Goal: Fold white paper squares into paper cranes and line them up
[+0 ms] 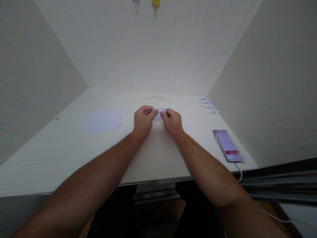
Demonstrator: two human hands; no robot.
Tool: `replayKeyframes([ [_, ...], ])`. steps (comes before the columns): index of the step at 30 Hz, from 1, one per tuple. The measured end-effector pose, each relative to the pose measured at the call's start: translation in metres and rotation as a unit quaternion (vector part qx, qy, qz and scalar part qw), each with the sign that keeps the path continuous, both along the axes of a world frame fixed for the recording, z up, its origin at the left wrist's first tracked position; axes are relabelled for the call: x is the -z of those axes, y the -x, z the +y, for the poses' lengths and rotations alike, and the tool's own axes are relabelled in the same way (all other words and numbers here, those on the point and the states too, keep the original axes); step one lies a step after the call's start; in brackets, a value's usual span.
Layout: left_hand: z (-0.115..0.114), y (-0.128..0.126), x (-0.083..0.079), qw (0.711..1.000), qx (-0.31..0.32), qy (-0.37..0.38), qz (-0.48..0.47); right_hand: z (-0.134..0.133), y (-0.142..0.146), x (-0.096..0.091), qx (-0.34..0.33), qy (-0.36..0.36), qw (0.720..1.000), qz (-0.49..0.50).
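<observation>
A small piece of white paper (159,114), which looks folded, is held up between both hands over the middle of the white table. My left hand (144,119) pinches its left end between thumb and fingers. At its right end my right hand (172,121) has the same kind of pinch, thumb towards me. The fingertips behind the paper are hidden. Left of my hands lies a stack of white paper sheets (104,119), its edges not quite even.
Several small folded paper pieces (208,105) lie in a row by the right wall. A phone (228,147), its screen blurred out, lies at the right edge with a white cable (239,172). Walls enclose the white table (61,155) on three sides. Two hooks, one yellow (155,4), hang above.
</observation>
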State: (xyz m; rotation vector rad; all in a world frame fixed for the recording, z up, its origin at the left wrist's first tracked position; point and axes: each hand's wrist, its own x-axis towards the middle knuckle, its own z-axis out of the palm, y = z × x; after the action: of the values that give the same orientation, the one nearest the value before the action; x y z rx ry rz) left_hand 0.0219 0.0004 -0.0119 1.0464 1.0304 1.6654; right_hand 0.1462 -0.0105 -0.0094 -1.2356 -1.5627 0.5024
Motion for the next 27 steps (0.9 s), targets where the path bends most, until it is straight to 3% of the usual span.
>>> replayKeyframes([
  [6, 0.0016, 0.0002, 0.0019, 1.000, 0.009, 0.018, -0.015, 0.0049, -0.0011, 0.0055, -0.012, 0.013, 1.000, -0.006],
  [11, 0.0034, 0.0006, 0.0034, 1.000, 0.002, 0.025, -0.015, 0.0072, -0.0014, 0.0075, -0.068, 0.085, 0.992, 0.067],
  [17, 0.0031, 0.0014, -0.0001, 0.997, 0.001, 0.040, -0.067, 0.0050, 0.0021, 0.0038, -0.078, 0.139, 0.974, 0.161],
  [22, 0.0014, 0.0017, -0.0047, 0.990, 0.039, 0.055, -0.124, 0.0055, 0.0036, 0.0026, -0.054, 0.118, 0.967, 0.218],
  [27, -0.0010, 0.0011, -0.0042, 0.994, 0.049, 0.059, -0.077, 0.0088, -0.0015, -0.0004, -0.015, 0.076, 0.965, 0.250],
])
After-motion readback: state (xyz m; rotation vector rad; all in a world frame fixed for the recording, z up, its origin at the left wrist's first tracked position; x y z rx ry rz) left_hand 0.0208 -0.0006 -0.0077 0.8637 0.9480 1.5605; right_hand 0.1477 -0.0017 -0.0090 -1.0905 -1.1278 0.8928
